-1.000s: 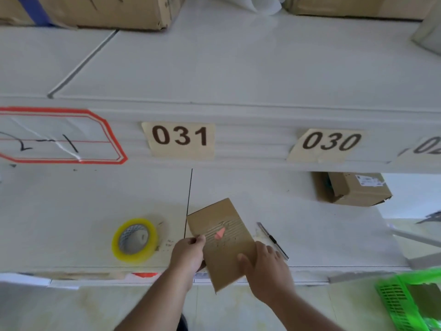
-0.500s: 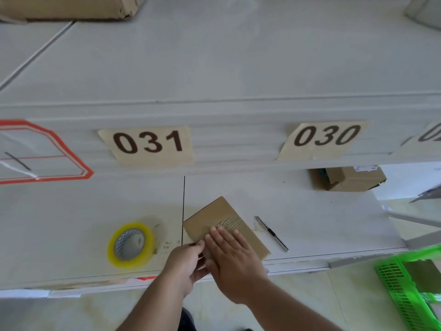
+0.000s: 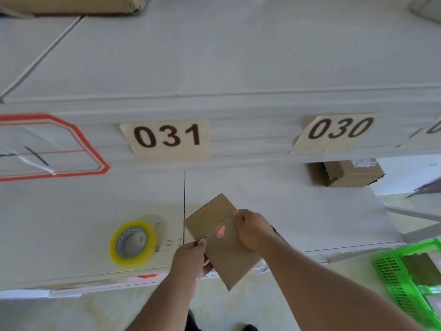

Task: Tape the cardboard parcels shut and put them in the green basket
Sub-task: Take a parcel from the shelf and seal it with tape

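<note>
A flat brown cardboard parcel (image 3: 216, 237) with a strip of clear tape and a small red mark lies tilted over the front edge of the white shelf (image 3: 286, 211). My left hand (image 3: 191, 259) pinches its left edge. My right hand (image 3: 253, 229) grips its right edge, fingers curled over the tape end. A yellow roll of tape (image 3: 132, 243) lies flat on the shelf to the left. The green basket (image 3: 410, 283) stands on the floor at the lower right, with a brown parcel (image 3: 420, 268) inside it.
A small cardboard box (image 3: 350, 173) sits at the back right of the shelf, under the label 030. The upper shelf (image 3: 214, 56) juts out above, with a big carton (image 3: 71, 4) at its far left. A dark pen is mostly hidden behind my right wrist.
My right hand left the top face of the parcel, where it pressed flat, and now grips the right edge. The parcel has tilted and slid out over the shelf front.
</note>
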### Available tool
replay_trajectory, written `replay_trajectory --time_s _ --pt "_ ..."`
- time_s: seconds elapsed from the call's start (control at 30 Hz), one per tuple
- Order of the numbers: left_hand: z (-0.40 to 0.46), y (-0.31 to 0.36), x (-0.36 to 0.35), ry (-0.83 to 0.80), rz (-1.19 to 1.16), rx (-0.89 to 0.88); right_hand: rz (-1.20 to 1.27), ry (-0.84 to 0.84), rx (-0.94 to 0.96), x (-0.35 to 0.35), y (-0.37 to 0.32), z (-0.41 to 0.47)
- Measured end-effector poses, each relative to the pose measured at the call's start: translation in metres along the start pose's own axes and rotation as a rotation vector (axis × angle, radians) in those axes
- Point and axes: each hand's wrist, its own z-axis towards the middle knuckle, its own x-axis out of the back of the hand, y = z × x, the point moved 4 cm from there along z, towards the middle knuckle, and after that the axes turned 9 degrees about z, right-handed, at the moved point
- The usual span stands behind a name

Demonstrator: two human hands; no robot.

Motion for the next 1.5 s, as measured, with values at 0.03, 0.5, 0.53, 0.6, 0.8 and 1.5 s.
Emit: replay_trajectory --time_s 0.03,0.5,0.53,0.6,0.8,1.5 --pt "0.0 -0.001 0.001 0.009 -0.042 0.005 0.012 0.012 0.074 0.004 -0.003 -0.006" --pt "-0.015 0.009 -0.017 0.023 0.046 -0.115 -0.619 0.224 0.735 -0.061 -0.005 -0.064" --pt "-0.013 0.009 -0.016 0.018 0.059 -0.123 -0.618 0.227 0.759 -0.057 -0.003 -0.061" --pt "-0.013 0.01 -0.016 0.007 0.081 -0.123 -0.601 0.223 0.709 -0.054 0.002 -0.05" --pt "-0.012 0.015 -0.017 -0.016 0.06 -0.089 -0.582 0.046 0.414 -0.045 -0.014 -0.038" --pt "-0.019 -0.011 -0.007 0.055 -0.115 0.007 -0.562 -0.013 0.673 -0.077 0.007 -0.074"
